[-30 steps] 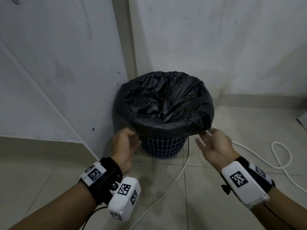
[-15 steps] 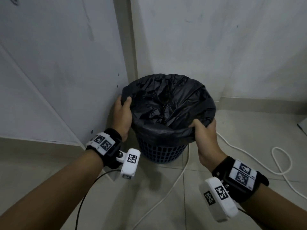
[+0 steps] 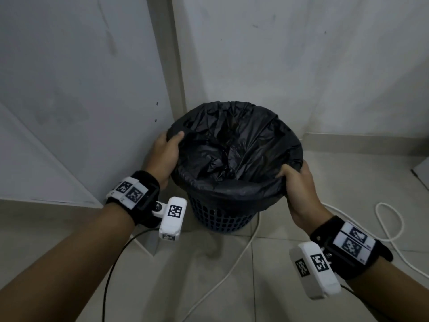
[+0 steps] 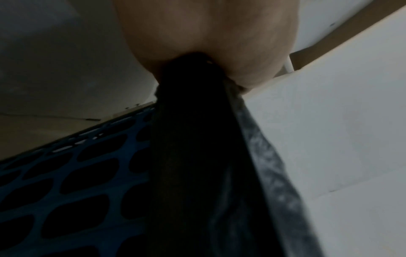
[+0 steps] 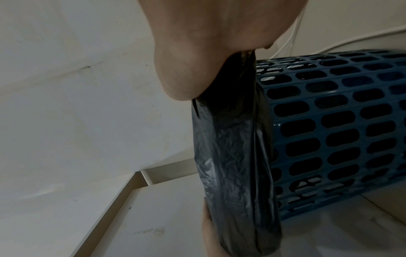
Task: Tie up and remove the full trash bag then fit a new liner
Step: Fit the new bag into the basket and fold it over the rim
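Note:
A black trash bag (image 3: 232, 154) lines a blue slotted plastic bin (image 3: 222, 217) standing in the room's corner. The bag's top is folded over the bin's rim. My left hand (image 3: 166, 154) grips the folded bag edge at the rim's left side, thumb over the top. My right hand (image 3: 298, 182) grips the bag edge at the rim's near right. In the left wrist view the black bag (image 4: 197, 156) runs out from under my palm, beside the blue bin (image 4: 66, 191). In the right wrist view the bag (image 5: 232, 156) is bunched beneath my palm against the bin (image 5: 340, 130).
White walls (image 3: 301, 66) meet right behind the bin. A white cable (image 3: 243, 252) snakes over the tiled floor under and to the right of the bin, looping at the right (image 3: 390, 219). A thin black cable (image 3: 111, 270) trails from my left wrist.
A second ago both hands hovered near the front of the bin. They have since closed on the bag's edge at the left and right of the rim, and my head has come closer.

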